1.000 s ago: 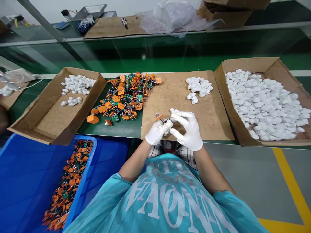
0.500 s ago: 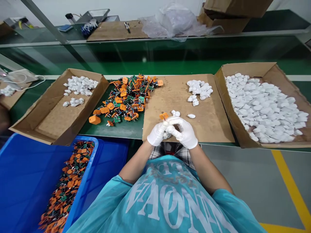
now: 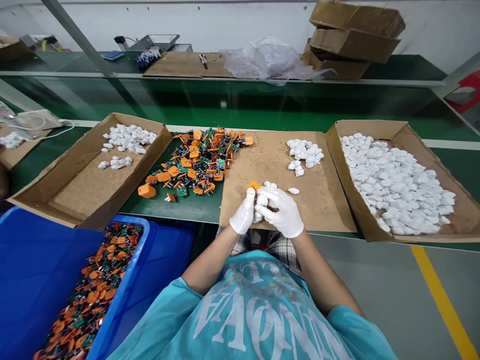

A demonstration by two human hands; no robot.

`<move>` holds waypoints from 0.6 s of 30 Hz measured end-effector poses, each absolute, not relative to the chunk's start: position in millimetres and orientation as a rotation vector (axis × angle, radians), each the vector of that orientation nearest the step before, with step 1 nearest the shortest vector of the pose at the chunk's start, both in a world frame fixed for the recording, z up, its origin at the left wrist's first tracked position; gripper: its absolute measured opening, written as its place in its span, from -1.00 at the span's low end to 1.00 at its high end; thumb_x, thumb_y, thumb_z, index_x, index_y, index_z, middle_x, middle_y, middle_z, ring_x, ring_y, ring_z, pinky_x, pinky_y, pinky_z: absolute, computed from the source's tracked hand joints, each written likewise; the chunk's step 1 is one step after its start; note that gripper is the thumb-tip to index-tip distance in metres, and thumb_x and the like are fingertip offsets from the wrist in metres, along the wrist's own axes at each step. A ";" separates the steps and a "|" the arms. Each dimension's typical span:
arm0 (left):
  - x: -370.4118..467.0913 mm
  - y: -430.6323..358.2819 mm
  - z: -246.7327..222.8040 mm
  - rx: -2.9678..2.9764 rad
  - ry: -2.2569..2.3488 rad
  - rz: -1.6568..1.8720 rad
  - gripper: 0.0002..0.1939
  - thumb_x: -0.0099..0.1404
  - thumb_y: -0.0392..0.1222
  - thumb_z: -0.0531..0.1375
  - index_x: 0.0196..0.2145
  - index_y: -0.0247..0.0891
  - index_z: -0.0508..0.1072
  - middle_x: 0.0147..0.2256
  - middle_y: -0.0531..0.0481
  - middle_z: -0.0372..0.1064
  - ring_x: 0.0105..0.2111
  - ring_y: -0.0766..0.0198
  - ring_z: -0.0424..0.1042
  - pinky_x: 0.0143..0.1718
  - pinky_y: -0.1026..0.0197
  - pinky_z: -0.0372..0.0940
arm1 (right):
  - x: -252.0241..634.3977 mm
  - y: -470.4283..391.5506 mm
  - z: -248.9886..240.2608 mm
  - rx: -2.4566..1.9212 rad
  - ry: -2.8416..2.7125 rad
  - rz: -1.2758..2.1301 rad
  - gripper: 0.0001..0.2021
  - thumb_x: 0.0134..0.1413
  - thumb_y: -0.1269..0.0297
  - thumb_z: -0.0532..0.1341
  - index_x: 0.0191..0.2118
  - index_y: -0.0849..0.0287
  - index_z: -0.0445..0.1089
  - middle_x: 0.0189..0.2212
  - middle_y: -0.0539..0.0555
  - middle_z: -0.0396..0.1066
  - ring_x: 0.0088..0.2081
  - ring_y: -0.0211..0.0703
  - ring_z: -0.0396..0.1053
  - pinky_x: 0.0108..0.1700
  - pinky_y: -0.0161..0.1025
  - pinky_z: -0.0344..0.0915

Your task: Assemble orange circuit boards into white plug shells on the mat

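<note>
cardboard sheet [image 3: 322, 210] lies on the green bench, both gloved hands over its near edge. left hand [image 3: 243, 216] and right hand [image 3: 282, 214] press together, fingers closed around a white shell [image 3: 261, 201] with an orange plug part [image 3: 253, 185] at its top.

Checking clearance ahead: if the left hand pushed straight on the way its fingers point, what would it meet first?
Probably the orange plug piece at the left hand's fingertips, then bare cardboard sheet; depth is uncertain.
</note>
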State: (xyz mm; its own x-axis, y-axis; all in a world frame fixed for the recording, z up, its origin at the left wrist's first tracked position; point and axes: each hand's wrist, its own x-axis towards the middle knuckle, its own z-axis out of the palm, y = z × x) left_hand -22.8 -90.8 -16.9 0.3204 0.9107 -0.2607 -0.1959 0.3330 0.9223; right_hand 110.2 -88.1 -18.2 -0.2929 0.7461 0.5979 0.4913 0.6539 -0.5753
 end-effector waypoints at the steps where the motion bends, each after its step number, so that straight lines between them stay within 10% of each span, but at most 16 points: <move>1: -23.6 -89.2 -16.5 0.951 0.920 0.860 -0.26 -0.02 0.60 -0.06 -0.61 -0.23 0.23 -0.74 0.16 -0.03 -0.73 0.47 -0.09 -0.69 0.29 -0.16 | 111.6 -87.3 -18.7 -0.953 -1.969 0.315 -0.73 0.13 0.17 0.22 -0.05 0.10 0.41 -0.13 0.14 0.51 -0.07 -0.01 0.46 0.03 0.01 0.39; 18: -49.0 -60.0 -1.8 1.193 0.785 0.773 -0.31 0.13 0.46 0.00 -0.61 -0.29 0.34 -0.78 0.11 0.07 -0.73 0.44 0.04 -0.65 0.30 -0.05 | 100.4 -59.9 2.9 -0.984 -2.063 0.315 -0.62 0.08 0.31 0.20 0.06 0.08 0.33 -0.17 0.12 0.49 -0.17 -0.04 0.46 -0.11 -0.07 0.42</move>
State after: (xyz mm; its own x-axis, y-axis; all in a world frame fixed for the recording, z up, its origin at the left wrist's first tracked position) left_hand -49.0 -60.0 -1.8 0.5152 0.8494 -0.1146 -0.1009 0.1929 0.9760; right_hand 100.4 -59.9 2.9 -0.3678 0.7389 0.5646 0.5365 0.6645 -0.5202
